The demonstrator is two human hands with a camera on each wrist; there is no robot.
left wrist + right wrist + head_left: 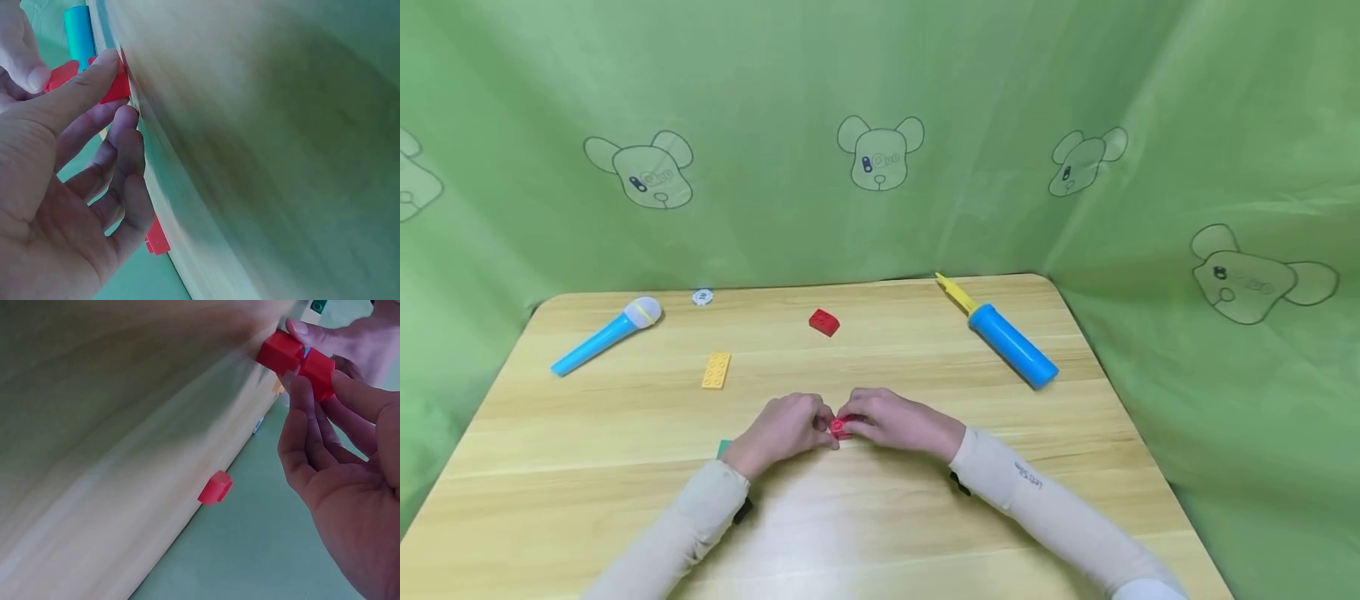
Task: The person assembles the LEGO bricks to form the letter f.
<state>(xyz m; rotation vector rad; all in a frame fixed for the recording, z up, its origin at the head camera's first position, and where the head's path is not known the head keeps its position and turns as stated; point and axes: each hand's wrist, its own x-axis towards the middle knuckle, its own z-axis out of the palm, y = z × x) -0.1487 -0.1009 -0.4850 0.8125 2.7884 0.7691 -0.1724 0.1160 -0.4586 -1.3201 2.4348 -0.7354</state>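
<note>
Just in front of the table's middle, both hands meet over small red toy bricks. My left hand [784, 427] pinches one red brick [280, 352] between thumb and fingers. Close beside it, a second red brick [318, 374] is pinched by my right hand [897, 422]. The two bricks lie side by side, nearly in line, in the right wrist view. In the head view the fingers cover most of them. In the left wrist view, the left thumb lies across the left-hand brick [116, 89].
Farther back lies another red brick [824, 322]. A yellow studded brick [717, 371] and a blue toy microphone [606, 337] are to the left, near a round chip [702, 297]. A green piece [723, 448] is partly behind the left wrist. A blue-and-yellow pump [1011, 343] lies right.
</note>
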